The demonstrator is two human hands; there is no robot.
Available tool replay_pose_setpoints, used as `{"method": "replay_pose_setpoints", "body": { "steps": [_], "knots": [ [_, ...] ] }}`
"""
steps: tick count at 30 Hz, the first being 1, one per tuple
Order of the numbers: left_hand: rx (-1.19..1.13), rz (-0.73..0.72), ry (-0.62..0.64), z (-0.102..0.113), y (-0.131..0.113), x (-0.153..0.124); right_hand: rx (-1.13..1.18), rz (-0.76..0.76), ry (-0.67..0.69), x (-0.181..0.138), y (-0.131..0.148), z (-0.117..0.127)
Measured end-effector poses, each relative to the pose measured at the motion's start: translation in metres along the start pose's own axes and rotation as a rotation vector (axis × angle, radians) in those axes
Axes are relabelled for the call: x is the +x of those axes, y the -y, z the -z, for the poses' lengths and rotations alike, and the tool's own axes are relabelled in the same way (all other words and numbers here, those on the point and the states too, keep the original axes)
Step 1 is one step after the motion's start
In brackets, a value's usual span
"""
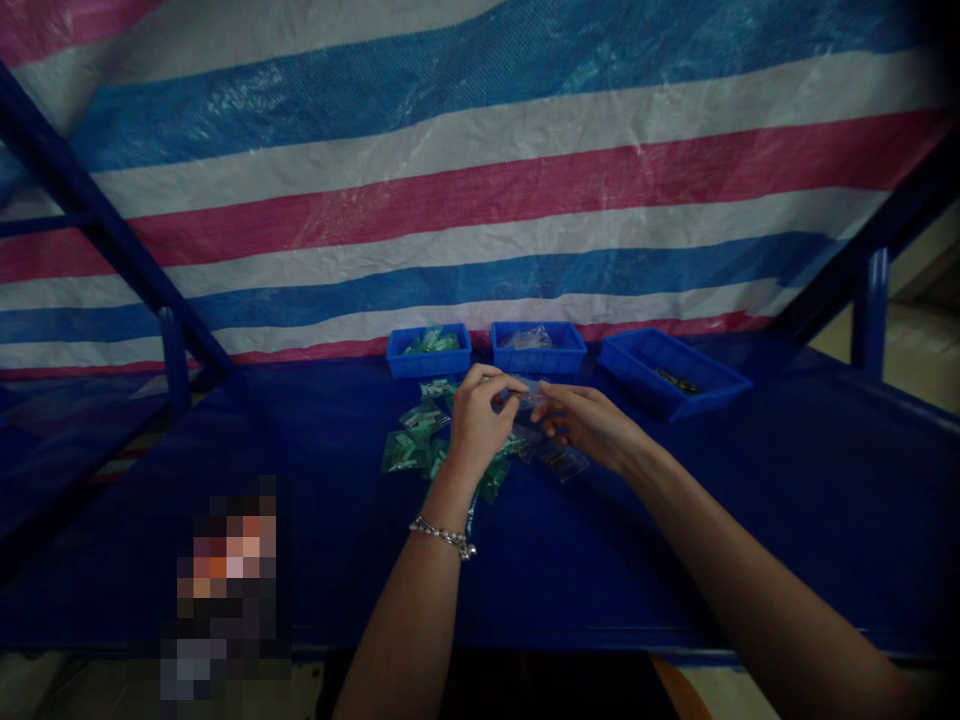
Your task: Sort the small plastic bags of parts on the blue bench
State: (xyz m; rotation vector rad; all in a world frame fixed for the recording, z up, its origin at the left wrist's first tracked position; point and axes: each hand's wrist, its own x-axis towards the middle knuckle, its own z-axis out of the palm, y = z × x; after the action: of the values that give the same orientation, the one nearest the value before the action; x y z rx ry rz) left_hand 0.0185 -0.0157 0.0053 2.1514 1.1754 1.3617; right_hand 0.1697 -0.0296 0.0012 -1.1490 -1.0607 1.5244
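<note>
One clear bag [533, 394]: pinched by left hand [484, 418] and right hand [589, 418]
Green packets [405, 450]: on blue table [315, 450], near left hand
Blue bins [540, 363]: three, behind

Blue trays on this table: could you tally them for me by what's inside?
Green packets, left tray: 1
Clear bags, middle tray: 1
Small loose parts, right tray: 1
Total: 3 trays

Blue swept the table [315, 480] and all three bins [427, 364]!
Blue, white and pinkish-red stripes raced across the sheet [465, 195], some packets [403, 452] showed green, and the bracelet [442, 537] flashed silver!
</note>
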Motion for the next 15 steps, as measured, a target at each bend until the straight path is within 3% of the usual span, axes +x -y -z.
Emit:
{"method": "replay_pose_setpoints", "body": {
  "steps": [6,10,15],
  "knots": [
    [-0.016,0.046,0.002,-0.0012,0.0024,-0.0004,0.084,0.113,0.012,-0.0006,-0.0005,-0.0004],
    [-0.230,0.211,-0.022,-0.0035,0.0053,0.0019,0.080,0.143,-0.025,-0.0007,-0.0008,-0.0019],
    [-0.446,0.415,0.082,-0.0007,-0.0007,0.0043,0.049,0.183,-0.033,0.0009,-0.0021,-0.0014]
  ]
}}
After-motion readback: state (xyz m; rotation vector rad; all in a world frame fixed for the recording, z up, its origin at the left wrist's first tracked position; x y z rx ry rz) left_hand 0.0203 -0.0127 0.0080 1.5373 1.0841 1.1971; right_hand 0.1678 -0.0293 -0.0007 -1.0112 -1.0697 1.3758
